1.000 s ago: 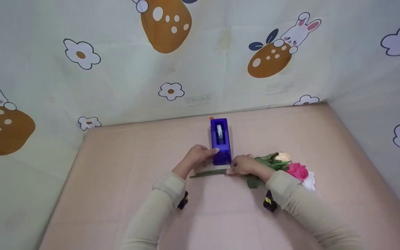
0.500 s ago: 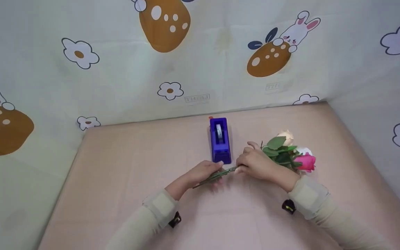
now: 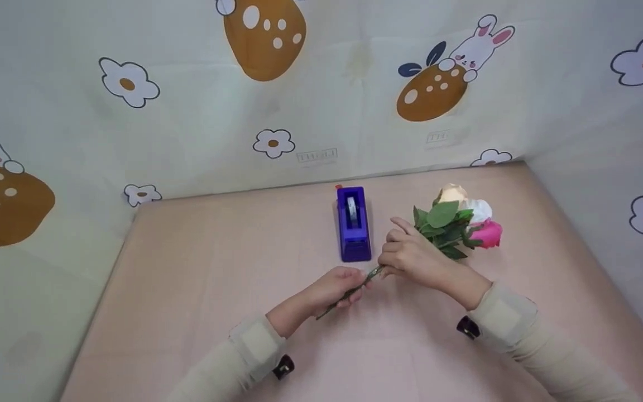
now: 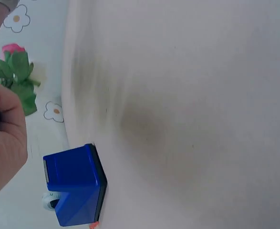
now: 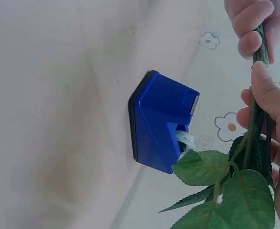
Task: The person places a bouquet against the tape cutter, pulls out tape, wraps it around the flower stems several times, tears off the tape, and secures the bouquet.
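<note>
A bunch of artificial roses, with a pink rose (image 3: 487, 233), a white rose (image 3: 479, 210) and a cream rose (image 3: 452, 193), is held tilted above the table. My left hand (image 3: 337, 289) grips the lower green stems (image 3: 332, 306). Higher up, just below the leaves (image 3: 443, 214), my right hand (image 3: 411, 254) holds the same stems. In the right wrist view, the right thumb lies along the stems (image 5: 260, 50) and both hands' fingers curl round them. Something shiny shows on the stems between the hands. Behind the hands stands a blue tape dispenser (image 3: 354, 223) with a tape roll.
A pale pink cloth covers the table (image 3: 187, 290). Patterned fabric walls (image 3: 187, 123) with rabbits and flowers rise at the back and sides. A dark wrist camera (image 3: 283, 367) is strapped under the left sleeve, another (image 3: 468, 327) under the right.
The roses have been raised off the table and turned, blossoms swinging up and away. My left hand has gone from the tape dispenser's front to the stems. The dispenser stays put.
</note>
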Motion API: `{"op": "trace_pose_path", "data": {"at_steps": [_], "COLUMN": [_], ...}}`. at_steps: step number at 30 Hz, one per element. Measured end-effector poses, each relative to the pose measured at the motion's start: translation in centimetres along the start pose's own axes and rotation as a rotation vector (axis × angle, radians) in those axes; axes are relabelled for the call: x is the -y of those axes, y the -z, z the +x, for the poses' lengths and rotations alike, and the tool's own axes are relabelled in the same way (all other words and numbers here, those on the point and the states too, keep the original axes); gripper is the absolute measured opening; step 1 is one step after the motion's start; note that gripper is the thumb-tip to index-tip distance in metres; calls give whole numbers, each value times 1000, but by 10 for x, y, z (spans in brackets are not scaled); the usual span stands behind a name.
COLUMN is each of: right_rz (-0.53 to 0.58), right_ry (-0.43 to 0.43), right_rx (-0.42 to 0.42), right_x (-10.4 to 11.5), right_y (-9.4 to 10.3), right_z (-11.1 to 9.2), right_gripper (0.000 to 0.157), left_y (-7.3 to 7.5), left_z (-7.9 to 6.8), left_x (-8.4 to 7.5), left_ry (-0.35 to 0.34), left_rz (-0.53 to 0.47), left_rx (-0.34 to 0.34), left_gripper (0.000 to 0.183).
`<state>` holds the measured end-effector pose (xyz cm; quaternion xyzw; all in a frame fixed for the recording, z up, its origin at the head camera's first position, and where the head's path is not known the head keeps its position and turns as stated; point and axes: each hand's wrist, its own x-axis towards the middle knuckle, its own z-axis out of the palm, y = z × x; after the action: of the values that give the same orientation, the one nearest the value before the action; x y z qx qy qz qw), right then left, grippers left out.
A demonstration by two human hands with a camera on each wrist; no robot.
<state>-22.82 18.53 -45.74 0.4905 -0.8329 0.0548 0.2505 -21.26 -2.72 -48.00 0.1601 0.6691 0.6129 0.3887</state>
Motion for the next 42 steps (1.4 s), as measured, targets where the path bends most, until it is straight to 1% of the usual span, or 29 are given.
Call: {"op": "trace_pose_path", "data": {"at_steps": [3, 7, 10, 13, 16, 19, 25, 29, 30, 32, 34, 37, 40, 42], "right_rz": [12, 112, 179, 205, 210, 205, 171, 201, 212, 239, 258, 269, 238, 205], "right_ry": [-34, -109, -143, -152, -159, -167, -161, -205, -222, -253, -278, -326, -371, -380], "right_rx": [16, 21, -8, -48, -89, -113, -105, -67, -59, -41, -21, 34, 79, 91], "right_x": [0, 1, 2, 2, 2, 1, 2, 3, 4, 4, 3, 3, 3, 3], "right_y": [1, 4, 7, 10, 12, 14, 14, 12, 11, 10, 7, 6, 4, 4], "right_z": [2, 4, 8, 12, 15, 18, 22, 25, 25, 25, 25, 25, 26, 27], "right_gripper": [24, 31, 34, 28, 20, 14, 12, 9, 8, 7, 7, 6, 4, 4], "left_y": [-3, -5, -5, -6, -8, -9, -11, -14, -16, -18, -19, -22, -25, -26], "left_z": [1, 2, 3, 5, 6, 6, 9, 12, 13, 15, 17, 18, 17, 16], "left_x": [1, 4, 5, 5, 4, 4, 5, 5, 5, 4, 4, 4, 4, 5], "left_ry": [-18, -31, -56, -80, -98, -107, -101, -115, -127, -162, -209, -271, -306, -329], "left_rz": [-54, -104, -113, -123, -134, -148, -111, -59, -34, 63, 206, 449, 646, 779], "left_rx": [-35, -68, -101, -124, -139, -152, -203, -263, -283, -330, -385, -476, -541, -573], "left_gripper": [24, 23, 24, 25, 26, 27, 28, 30, 31, 32, 30, 26, 20, 17]}}
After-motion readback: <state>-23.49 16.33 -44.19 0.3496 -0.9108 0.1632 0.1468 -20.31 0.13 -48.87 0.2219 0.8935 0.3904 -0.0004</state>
